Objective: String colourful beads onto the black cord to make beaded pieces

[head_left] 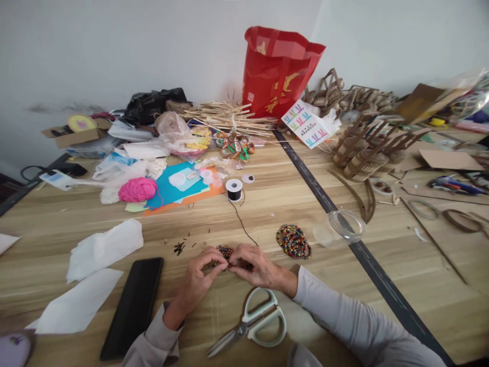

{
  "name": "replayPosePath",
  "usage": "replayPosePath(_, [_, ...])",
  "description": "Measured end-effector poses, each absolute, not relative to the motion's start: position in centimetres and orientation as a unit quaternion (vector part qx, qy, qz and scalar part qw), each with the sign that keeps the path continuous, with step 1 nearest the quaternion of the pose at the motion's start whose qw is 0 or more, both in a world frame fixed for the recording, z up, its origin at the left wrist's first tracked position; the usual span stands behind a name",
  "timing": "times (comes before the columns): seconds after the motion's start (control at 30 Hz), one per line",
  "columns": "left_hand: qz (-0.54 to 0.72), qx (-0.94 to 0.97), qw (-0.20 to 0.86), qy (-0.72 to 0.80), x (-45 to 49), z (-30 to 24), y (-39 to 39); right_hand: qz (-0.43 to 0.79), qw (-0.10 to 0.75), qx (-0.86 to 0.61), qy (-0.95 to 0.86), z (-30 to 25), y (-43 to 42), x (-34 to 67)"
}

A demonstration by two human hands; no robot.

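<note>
Multicoloured round beads on a string [224,251] show between and behind my fingers, partly hidden by them. My left hand [201,272] pinches at the bead string with thumb and forefinger. Fingertip to fingertip with it, my right hand [255,266] is closed in a pinch on the same string; the exact bit held is too small to make out. A black cord [240,221] runs from a white spool [234,190] down toward my right hand. Scissors with pale handles [250,326] lie just below my hands. A coiled heap of beaded strands [293,241] rests to the right.
Short black cord scraps [179,248] lie left of my hands, near a black phone [132,308] and white paper [105,250]. Pink yarn [137,189] and coloured sheets [178,186] sit farther back. A clear tape roll [347,225], small woven baskets [364,163] and a red bag [280,71] stand beyond.
</note>
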State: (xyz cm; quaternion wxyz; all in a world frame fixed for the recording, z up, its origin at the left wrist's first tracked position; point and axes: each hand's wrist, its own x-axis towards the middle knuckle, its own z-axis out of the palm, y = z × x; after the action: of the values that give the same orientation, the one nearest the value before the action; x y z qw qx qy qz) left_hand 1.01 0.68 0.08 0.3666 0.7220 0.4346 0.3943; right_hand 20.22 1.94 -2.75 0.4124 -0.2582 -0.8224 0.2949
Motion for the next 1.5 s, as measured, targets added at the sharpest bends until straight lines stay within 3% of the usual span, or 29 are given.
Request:
replayPosePath(0.7, [0.338, 0.759, 0.304, 0.466, -1.0, 0.4, 1.4, 0.299, 0.401, -0.277, -0.82, -2.1, 2.0, 20.3])
replayPosePath(1.1, [0.139, 0.782, 0.303, 0.526, -3.7, 1.5, 2.2, 0.307, 0.402, -0.285, -0.815, -2.3, 2.0, 20.3])
replayPosePath(1.5, [0.113, 0.82, 0.252, 0.501, -3.2, 0.5, 2.4, 0.307, 0.401, -0.281, -0.816, -2.5, 2.1, 20.3])
